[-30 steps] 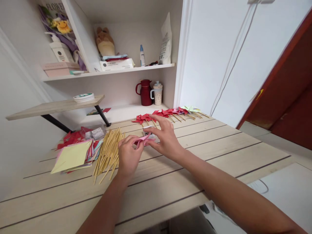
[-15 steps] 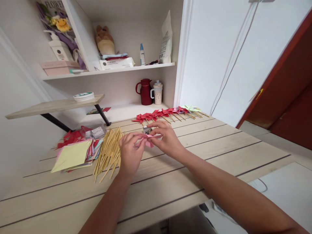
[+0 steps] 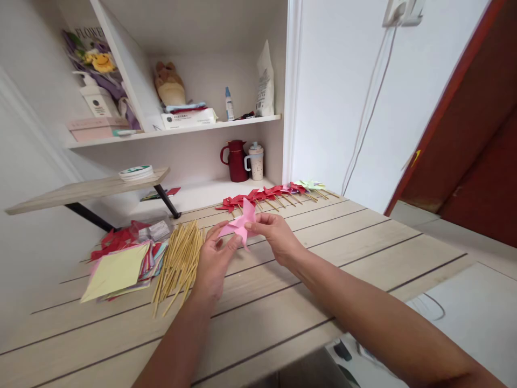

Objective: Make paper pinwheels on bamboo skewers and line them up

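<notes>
White walls and white shelves stand behind a long wooden table (image 3: 363, 242) made of pale planks. Far on the left, a small wooden shelf (image 3: 86, 188) sticks out from the wall, and a round white roll (image 3: 136, 172) lies on top of it. Below that, on the table, is a pile of colored paper squares (image 3: 117, 269) with a yellow sheet on top. Just beside the pile lies a bunch of thin wooden sticks (image 3: 177, 261), all pointing about the same way. Next comes the left hand (image 3: 212, 264), just to the right of the sticks. Its fingers are pinched onto the lower left side of a pink paper pinwheel (image 3: 241, 225). The pinwheel is lifted up a little above the table, between the two hands, and it stands nearly upright. The right hand (image 3: 278, 237) pinches the right edge of the same pinwheel with its thumb and fingers. Behind the hands, near the back edge of the table, a row of paper pinwheels on sticks (image 3: 274, 193) lies in a line, mostly red, with pale green ones at the right end. Farther back, on the low white shelf, stand a dark red jug (image 3: 235, 160) and a spotted cup (image 3: 256, 160) side by side.
</notes>
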Demonstrator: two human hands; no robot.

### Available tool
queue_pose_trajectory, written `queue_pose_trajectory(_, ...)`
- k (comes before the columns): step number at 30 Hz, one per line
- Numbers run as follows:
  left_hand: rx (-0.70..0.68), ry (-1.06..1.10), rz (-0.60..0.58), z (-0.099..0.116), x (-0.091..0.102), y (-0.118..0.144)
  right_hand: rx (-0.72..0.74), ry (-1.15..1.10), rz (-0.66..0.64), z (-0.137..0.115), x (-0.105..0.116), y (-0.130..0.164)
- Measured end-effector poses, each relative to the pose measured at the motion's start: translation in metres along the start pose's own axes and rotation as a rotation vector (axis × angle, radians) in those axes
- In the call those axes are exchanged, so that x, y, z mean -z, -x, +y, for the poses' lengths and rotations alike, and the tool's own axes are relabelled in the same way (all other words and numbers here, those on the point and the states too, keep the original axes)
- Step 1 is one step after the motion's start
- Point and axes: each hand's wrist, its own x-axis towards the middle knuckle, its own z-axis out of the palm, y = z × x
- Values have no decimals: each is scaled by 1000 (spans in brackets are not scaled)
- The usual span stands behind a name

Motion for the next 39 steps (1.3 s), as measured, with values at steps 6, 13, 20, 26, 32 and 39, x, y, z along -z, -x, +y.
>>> queue_pose_trajectory(6, -18, -44, -49, -4, -5, 3, -26, -18, -39, 4, -8, 6)
queue_pose_trajectory(13, -21, -9, -8, -3, -7, 3, -54, -55, -11, 7, -7, 4)
queue_pose_trajectory(20, -10, -17, 22, -5, -5, 2, -92, -61, -9, 8, -9, 6)
queue_pose_trajectory(26, 38, -49, 97, -9, -2, -3, -124, -75, -7, 6, -11, 9)
queue_pose_trajectory(32, 60, -27, 118, -8, -3, -3, -122, -71, -6, 11, -13, 9)
queue_pose_trajectory(39, 114, 14, 140, -10, 2, -8, -20, -49, 8, 15, -4, 1)
